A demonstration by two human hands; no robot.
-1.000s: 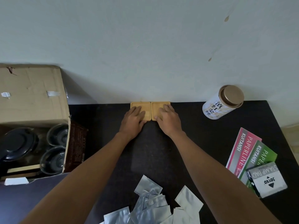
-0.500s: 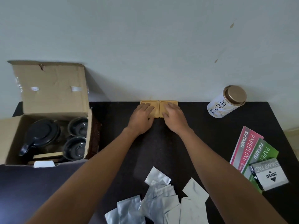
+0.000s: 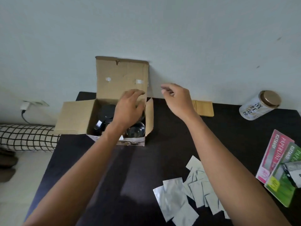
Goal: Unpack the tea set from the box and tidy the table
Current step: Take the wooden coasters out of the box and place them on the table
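An open cardboard box (image 3: 76, 118) stands at the back left of the black table (image 3: 162, 154). Inside it I see a black teapot (image 3: 104, 115) and a dark cup (image 3: 136, 131). My left hand (image 3: 128, 108) hovers over the box's inside with fingers apart, holding nothing and hiding another part of the contents. My right hand (image 3: 177, 98) is in the air just right of the box, fingers loosely spread and empty. Two wooden coasters (image 3: 203, 108) lie side by side against the wall, partly hidden behind my right wrist.
A white tea canister with a gold lid (image 3: 259, 105) lies at the back right. Receipt books (image 3: 276, 163) and a stamp pad box (image 3: 293, 173) sit at the right edge. Several silver sachets (image 3: 184, 198) lie scattered at the front. A checked cushion (image 3: 26, 137) is left of the table.
Both hands have left the wooden coasters and moved left to the box. My head has turned left, so the box now sits near the middle of the view.
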